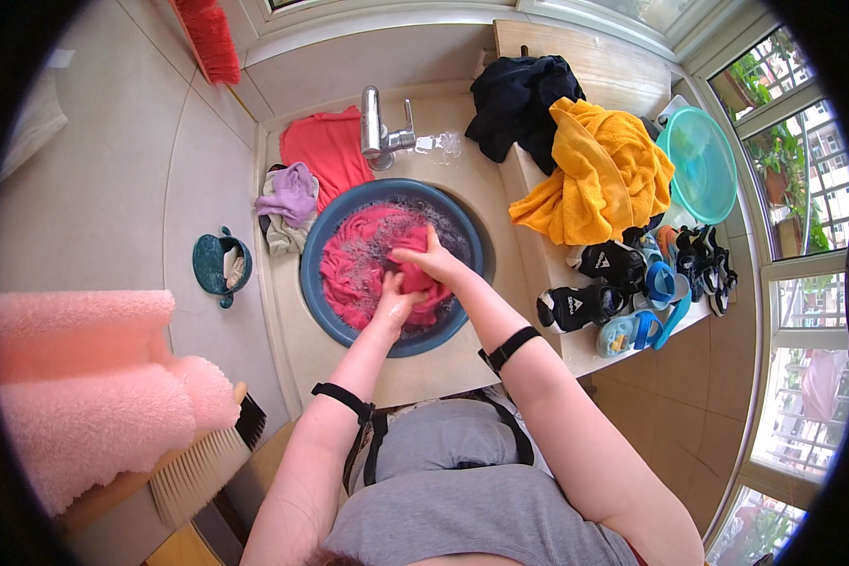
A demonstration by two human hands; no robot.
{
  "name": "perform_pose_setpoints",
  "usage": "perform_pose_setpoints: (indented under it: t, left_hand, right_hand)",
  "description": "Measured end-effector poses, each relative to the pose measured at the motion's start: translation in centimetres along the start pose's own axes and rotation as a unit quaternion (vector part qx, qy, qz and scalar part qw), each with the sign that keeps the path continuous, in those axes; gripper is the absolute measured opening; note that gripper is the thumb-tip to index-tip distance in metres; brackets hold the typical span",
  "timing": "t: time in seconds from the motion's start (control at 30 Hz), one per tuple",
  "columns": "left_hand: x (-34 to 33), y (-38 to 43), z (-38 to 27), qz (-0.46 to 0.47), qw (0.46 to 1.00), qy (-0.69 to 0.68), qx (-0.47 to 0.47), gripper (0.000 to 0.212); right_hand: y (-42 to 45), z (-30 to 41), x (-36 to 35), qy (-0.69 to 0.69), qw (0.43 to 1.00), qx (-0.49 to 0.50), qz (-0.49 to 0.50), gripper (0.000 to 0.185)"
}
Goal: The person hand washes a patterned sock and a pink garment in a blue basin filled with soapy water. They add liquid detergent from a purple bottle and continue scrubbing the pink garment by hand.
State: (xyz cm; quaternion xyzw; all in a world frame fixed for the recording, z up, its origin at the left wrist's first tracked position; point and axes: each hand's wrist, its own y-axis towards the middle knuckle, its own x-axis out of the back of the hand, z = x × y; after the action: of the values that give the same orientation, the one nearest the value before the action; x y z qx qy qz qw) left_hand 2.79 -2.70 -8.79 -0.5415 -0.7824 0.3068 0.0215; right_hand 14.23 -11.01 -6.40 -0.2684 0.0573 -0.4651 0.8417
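Note:
A blue plastic basin (310, 301) sits in the sink, holding soapy water and a soaked pink cloth (350, 247). My right hand (428, 258) grips a bunched part of this cloth, thumb raised and fingers over the fabric. Just left of it and lower, my left hand (398, 301) holds the same bunch from below, its fingers partly hidden by the cloth. Suds float around both hands. Behind the basin stands a chrome faucet (373, 124); no water is seen running from it.
A coral cloth (325, 152) and a lilac cloth (291, 194) lie left of the faucet. On the right are an orange towel (594, 177), dark clothing (520, 102), a turquoise basin (700, 166) and several shoes (580, 308). A pink towel (99, 396) and a brush (198, 467) hang at left.

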Motion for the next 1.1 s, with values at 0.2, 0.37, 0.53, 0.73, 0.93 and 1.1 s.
perform_pose_setpoints:
  t: [0.2, 0.37, 0.53, 0.73, 0.93, 1.1]
  left_hand:
    - [1.3, 1.2, 0.3, -0.061, 0.974, -0.137, 0.17, 0.039]
    - [1.1, 1.3, -3.7, -0.011, 0.94, -0.29, 0.18, 0.057]
    - [5.5, 4.7, -0.6, 0.167, 0.91, -0.308, 0.222, 0.05]
    - [0.6, 2.1, -2.9, 0.031, 0.939, -0.295, 0.172, 0.037]
    - [1.9, 2.5, -2.4, 0.013, 0.971, -0.208, 0.116, 0.038]
    - [1.6, 1.1, -4.1, -0.056, 0.954, -0.199, 0.216, 0.053]
  right_hand:
    - [0.2, -4.0, -0.2, -0.115, 0.988, 0.089, -0.043, 0.082]
    - [-4.8, 0.4, -1.8, -0.166, 0.972, 0.161, 0.047, 0.068]
    - [-7.3, 3.4, -1.6, -0.231, 0.946, 0.201, 0.106, 0.041]
    - [-5.6, 2.4, -1.1, -0.294, 0.947, 0.118, -0.044, 0.052]
    - [-3.3, 0.3, -0.2, -0.36, 0.919, 0.077, -0.139, 0.048]
    - [-0.3, -2.0, 0.2, -0.452, 0.822, 0.239, -0.252, 0.049]
